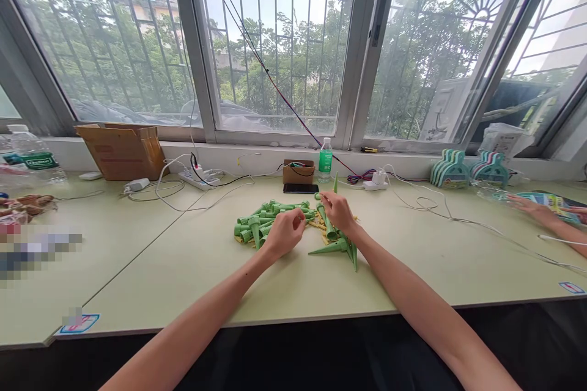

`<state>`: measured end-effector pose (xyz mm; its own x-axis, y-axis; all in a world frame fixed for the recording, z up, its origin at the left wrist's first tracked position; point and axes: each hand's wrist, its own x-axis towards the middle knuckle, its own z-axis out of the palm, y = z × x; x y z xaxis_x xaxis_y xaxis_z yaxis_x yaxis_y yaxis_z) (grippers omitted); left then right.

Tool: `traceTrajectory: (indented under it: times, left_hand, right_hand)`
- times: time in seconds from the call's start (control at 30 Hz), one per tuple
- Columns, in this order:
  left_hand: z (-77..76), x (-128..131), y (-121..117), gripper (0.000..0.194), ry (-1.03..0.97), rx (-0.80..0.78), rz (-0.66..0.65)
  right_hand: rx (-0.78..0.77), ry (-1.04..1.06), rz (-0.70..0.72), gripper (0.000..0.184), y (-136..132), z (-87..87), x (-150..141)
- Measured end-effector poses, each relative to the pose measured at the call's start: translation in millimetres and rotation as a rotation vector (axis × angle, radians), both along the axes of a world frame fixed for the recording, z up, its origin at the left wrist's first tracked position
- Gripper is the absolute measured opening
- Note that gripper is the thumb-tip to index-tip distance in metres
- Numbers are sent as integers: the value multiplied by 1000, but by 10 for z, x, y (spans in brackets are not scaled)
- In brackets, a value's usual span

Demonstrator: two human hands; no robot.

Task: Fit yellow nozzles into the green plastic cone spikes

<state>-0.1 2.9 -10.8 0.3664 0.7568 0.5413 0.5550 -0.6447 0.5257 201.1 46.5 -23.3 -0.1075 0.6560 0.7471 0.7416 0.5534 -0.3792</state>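
My left hand point(285, 233) is closed, its fingertips pinched together at the right edge of a pile of green plastic tubes and cones point(255, 227). Whatever it may hold is hidden. To its right, my right hand point(338, 212) is closed on a green plastic piece point(317, 197), whose rounded end shows by the fingertips. Below and beside this hand lie several green plastic spikes point(334, 247) with long pointed tips. Another green tip point(335, 182) sticks up behind the hand. Small yellow pieces point(316, 223) are scattered between and under the green parts.
Behind the pile are a black phone point(300, 189), a small cardboard box point(298, 172) and a bottle point(325, 162). White cables and a power strip point(200, 181) run along the back. A larger carton point(121, 151) stands left. Another person's hand point(532, 208) is at the right.
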Motion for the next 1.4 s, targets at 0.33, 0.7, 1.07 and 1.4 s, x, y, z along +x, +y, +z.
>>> traceTrajectory:
  times: [0.33, 0.7, 1.07, 1.4]
  left_hand:
    - [0, 8, -7, 13, 23, 14, -14]
    - [-10, 11, -14, 14, 18, -6, -41]
    - [5, 17, -20, 12, 35, -25, -53]
    - [3, 26, -22, 14, 34, -24, -61]
  right_hand:
    - [-112, -142, -39, 25, -64, 33, -53]
    - [-117, -149, -92, 25, -79, 54, -78]
    - [-169, -219, -195, 27, -10, 33, -89]
    - [-172, -169, -205, 24, -4, 33, -85]
